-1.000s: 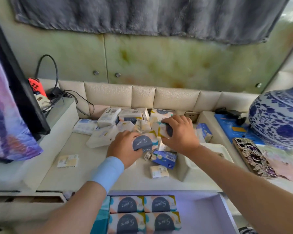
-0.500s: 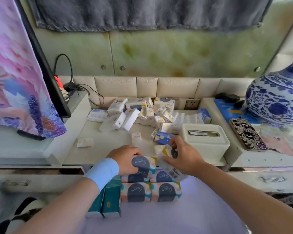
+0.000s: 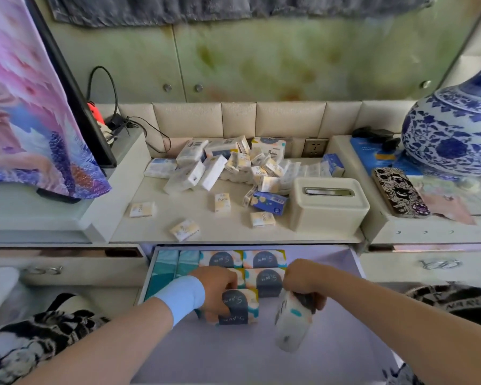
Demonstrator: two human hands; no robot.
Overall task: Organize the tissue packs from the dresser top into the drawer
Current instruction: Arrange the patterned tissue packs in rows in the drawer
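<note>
Hands moved from bench [image 3: 161, 218] edge down into drawer [image 3: 233, 357], left hand [image 3: 215, 291] fingers curled round pack [image 3: 238, 308], right hand [image 3: 303, 284] fingers pinching tilted second pack [image 3: 290, 326].

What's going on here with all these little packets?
A person is tidying tissue packs from the dresser top into the open drawer below. The left hand grips one pack right by the rows lined up at the drawer's back. The right hand holds another pack, tilted, over the drawer floor. A loose pile remains on the dresser.
</note>
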